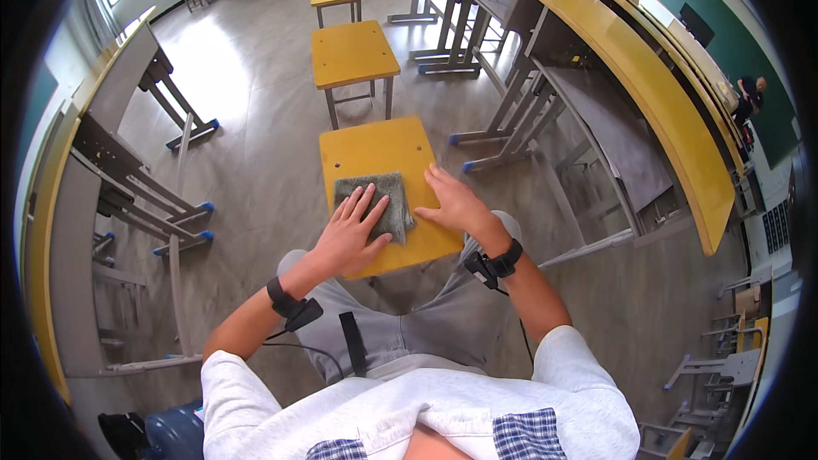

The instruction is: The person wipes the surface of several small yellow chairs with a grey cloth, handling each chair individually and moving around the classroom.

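Note:
Before my knees stands a wooden stool with a yellow seat (377,134). A folded grey-green cloth (383,182) lies on the left half of the seat, its right edge frayed. My left hand (354,230) rests flat on this cloth with the fingers spread and the thumb reaching past its lower edge. On the seat's right side is my right hand (455,201), the thumb lying over the top and the fingers along the edge. Between thumb and fingers of that hand I see nothing held. Each wrist wears a black strap with a small device.
Two more yellow stools (354,54) stand in line ahead. Rows of yellow-topped desks flank me at the right (639,83) and left (96,86), their metal feet on the floor. A blue water jug (172,431) is at lower left. A person (748,99) stands far right by a green board.

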{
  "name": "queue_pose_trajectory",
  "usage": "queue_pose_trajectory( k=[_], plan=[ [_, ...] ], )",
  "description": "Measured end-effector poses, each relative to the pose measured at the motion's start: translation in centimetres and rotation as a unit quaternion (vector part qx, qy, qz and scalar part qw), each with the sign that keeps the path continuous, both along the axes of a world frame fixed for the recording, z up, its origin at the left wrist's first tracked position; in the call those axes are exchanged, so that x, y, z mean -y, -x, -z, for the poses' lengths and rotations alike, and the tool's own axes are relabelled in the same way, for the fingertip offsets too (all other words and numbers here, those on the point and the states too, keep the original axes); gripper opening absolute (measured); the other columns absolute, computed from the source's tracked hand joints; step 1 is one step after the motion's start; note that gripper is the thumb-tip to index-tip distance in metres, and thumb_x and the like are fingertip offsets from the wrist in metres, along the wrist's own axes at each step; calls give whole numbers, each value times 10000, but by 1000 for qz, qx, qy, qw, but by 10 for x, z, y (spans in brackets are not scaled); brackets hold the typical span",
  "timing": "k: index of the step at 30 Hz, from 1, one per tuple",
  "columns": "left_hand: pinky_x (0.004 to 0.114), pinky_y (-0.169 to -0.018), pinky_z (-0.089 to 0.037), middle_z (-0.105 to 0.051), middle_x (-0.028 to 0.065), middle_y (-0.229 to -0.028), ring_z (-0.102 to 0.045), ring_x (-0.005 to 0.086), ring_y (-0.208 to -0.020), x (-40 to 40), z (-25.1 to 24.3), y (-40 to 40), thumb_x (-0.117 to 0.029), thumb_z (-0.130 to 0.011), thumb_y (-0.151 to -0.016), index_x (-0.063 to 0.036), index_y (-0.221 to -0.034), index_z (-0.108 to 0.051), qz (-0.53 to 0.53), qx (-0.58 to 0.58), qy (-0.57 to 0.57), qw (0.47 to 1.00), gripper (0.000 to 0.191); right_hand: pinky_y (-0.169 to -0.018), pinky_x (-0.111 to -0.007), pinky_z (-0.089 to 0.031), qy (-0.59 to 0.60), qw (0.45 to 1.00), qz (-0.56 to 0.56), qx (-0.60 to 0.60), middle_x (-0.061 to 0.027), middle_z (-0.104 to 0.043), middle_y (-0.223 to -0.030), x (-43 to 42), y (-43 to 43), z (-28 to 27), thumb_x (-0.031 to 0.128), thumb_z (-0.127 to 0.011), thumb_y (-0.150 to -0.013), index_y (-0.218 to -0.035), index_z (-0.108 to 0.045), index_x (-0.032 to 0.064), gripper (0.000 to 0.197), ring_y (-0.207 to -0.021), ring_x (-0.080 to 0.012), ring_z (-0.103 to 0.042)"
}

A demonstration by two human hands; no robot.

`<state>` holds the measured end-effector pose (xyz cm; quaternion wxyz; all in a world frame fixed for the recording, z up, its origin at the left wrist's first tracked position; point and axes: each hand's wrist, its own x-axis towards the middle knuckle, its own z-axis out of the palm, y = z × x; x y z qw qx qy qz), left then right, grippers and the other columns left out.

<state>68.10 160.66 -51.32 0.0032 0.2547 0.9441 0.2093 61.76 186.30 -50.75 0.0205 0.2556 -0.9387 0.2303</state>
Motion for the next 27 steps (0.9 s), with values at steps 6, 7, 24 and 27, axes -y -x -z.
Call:
queue_pose_trajectory(
  k=[6, 7, 24, 27],
  plan=[
    [444, -1109, -347, -509, 195, -1382, -437, 374, -1328, 17, -9, 34, -202, -660, -871, -4, -1336, -537, -92, -15, -104, 990, 520, -1028, -426, -439, 64, 995, -34, 66, -246, -586, -1278, 30, 21, -8, 340, -721, -855, -1218, -588, -54, 552, -1204, -406, -538],
    [443, -1101, -354, -516, 195, -1366, -448, 374, -1312, 21, -11, 34, -183, -668, -857, -3, -1332, -542, -128, 4, -95, 987, 524, -1005, -425, -454, 69, 995, -58, 52, -244, -596, -1236, 37, 19, -10, 321, -735, -839, -1214, -595, -49, 545, -1168, -403, -557],
    [425, -776, -511, -666, 162, -866, -638, 349, -871, 13, -183, -10, -60, -708, -750, -11, -916, -615, -202, 171, -239, 934, 196, -838, -365, -525, 230, 919, -2, 320, -159, -706, -982, 30, -30, -189, 16, -716, -758, -945, -582, 7, 231, -990, -289, -694],
    [381, -753, -531, -692, 168, -843, -678, 320, -812, 4, -264, -15, -59, -725, -759, 2, -928, -608, -202, 186, -289, 917, 214, -822, -375, -539, 238, 916, 36, 321, -183, -710, -944, 22, -41, -268, 26, -698, -787, -982, -596, 3, 222, -947, -331, -702]
  ],
)
